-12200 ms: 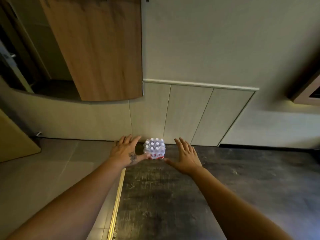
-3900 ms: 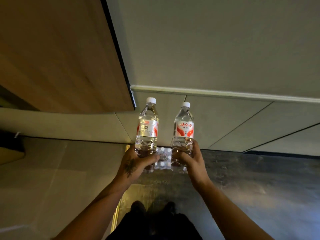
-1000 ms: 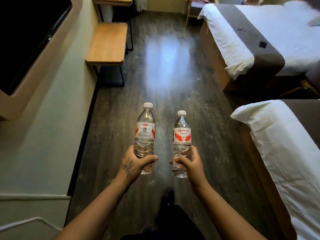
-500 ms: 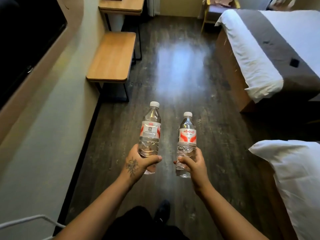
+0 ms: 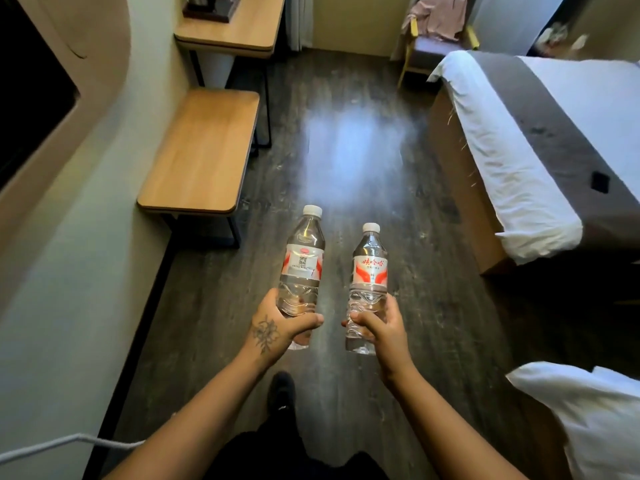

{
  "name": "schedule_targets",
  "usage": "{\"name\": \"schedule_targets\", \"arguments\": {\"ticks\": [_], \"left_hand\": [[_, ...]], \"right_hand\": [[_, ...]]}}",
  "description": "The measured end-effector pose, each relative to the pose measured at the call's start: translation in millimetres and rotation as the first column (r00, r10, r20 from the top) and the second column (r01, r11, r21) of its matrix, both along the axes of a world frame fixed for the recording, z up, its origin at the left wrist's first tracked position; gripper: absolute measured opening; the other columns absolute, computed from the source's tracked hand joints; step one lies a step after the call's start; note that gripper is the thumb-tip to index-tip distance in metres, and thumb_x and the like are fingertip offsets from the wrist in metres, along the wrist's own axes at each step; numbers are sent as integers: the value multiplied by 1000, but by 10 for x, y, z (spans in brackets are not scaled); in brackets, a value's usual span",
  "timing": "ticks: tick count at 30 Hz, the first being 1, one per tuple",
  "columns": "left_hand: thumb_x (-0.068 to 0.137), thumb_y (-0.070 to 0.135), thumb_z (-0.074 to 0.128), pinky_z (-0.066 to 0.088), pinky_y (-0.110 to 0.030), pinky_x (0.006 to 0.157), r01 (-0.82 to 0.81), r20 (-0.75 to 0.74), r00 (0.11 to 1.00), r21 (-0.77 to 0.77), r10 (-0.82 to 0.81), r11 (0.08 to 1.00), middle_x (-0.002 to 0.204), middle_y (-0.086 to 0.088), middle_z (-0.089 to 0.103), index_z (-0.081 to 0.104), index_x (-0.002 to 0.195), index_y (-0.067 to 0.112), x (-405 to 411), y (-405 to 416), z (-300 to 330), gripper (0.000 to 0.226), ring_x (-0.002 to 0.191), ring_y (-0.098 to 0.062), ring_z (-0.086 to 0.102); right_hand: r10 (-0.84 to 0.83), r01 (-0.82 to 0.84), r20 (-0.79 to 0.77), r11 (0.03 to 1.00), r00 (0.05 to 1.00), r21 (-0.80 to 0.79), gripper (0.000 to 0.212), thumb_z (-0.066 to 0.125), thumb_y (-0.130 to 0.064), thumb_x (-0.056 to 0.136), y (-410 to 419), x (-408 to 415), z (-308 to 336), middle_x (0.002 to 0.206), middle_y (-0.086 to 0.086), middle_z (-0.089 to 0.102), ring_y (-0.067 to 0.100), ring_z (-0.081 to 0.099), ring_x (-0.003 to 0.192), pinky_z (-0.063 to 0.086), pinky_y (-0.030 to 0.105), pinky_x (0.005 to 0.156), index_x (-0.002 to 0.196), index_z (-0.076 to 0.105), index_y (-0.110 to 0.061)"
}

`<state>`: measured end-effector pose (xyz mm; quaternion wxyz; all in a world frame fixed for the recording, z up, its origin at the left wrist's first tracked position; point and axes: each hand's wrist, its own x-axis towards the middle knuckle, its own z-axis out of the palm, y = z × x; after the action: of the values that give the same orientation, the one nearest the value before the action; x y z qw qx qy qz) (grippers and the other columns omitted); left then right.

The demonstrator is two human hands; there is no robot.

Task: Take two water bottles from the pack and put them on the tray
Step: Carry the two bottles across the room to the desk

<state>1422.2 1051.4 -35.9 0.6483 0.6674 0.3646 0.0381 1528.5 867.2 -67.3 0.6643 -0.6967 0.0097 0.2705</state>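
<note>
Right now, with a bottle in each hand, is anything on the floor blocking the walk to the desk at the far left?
Nothing visible: the floor ahead is bare. The low bench sits left, the bed right.

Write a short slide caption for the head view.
Left hand and right hand each carry an upright water bottle.

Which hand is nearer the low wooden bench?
Left. The left hand sits on the low wooden bench's side; the right hand is farther across, toward the bed.
</note>
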Motion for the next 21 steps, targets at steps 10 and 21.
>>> {"name": "schedule_targets", "arguments": {"ticks": [10, 21], "left_hand": [[43, 53, 91, 65, -43, 86, 3, 9, 1000, -47, -2, 999, 110, -9, 79, 67, 122, 15, 1979, 1366, 53, 91, 102, -27, 77], [47, 44, 96, 56, -37, 65, -68, -11, 998, -76, 67, 995, 101, -14, 78, 67, 120, 9, 4412, 2487, -146, 86, 80, -24, 72]], "right_hand": [[-52, 52, -12, 999, 999, -2, 80, 83, -31, 57, 1340, 1844, 135, 119, 15, 78, 37, 77, 109, 66, 44, 89, 133, 60, -16], [46, -45, -31, 999, 998, 14, 90, 84, -38, 57, 2458, 4469, -23, 123, 18, 76, 44, 75, 112, 63, 57, 97, 139, 56, -16]]}}
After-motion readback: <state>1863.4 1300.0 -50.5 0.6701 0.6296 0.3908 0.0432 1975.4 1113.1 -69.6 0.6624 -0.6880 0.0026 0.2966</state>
